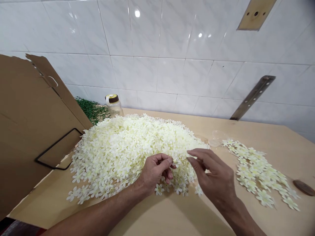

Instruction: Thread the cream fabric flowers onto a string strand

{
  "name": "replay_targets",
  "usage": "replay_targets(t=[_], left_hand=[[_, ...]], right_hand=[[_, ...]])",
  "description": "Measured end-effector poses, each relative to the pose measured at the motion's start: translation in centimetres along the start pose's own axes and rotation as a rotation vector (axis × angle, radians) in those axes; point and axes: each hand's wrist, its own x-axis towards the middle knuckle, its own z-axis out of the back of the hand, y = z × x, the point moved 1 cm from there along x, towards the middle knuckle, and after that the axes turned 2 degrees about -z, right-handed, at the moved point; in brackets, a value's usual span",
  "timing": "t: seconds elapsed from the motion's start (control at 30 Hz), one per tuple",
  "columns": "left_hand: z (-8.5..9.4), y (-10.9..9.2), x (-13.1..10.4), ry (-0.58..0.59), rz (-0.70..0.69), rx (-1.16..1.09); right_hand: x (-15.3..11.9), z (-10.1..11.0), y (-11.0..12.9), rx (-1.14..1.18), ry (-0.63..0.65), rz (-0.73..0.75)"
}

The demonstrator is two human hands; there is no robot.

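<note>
A large heap of pale yellow-white artificial flowers (128,141) covers the middle and left of the table. My left hand (158,170) is at the front of the heap, thumb and index finger pinched together; a small flower shows at the fingertips. To its right, my right hand (214,170) hovers with thumb and index finger apart and nothing visible between them. Its other fingers are partly hidden. Further right, a smaller band of the same flowers (256,170) lies spread on the table.
A cardboard box (31,124) and a black wire frame (56,147) stand at the left. Behind the heap are a lidded bottle (114,106) and green strands (92,109). A metal strip (253,98) leans on the tiled wall; a brown disc (304,187) lies far right.
</note>
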Motion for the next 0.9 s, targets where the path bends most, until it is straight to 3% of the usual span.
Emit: replay_targets(t=[0.17,0.9], left_hand=[[-0.1,0.0,-0.2,0.007,-0.001,0.074],[0.0,0.2,-0.1,0.099,0.108,-0.089]], right_hand=[[-1.2,-1.8,1.1,0.032,0.120,0.062],[-1.2,-2.3,1.4,0.064,0.116,0.008]])
